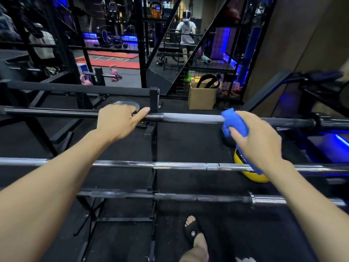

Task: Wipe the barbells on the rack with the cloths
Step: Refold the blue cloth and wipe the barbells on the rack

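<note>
Barbell [188, 118] under blue cloth [233, 121]; strap [207, 80] in cardboard box [201, 99]

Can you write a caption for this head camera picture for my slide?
Right hand wipes the top barbell with a blue cloth while the left hand grips the bar.

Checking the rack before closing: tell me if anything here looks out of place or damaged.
Nothing looks damaged. The three barbells lie level on the rack, the right hand wiping the top barbell with a blue cloth. Only a yellow ball sits on the floor under the bars.
</note>
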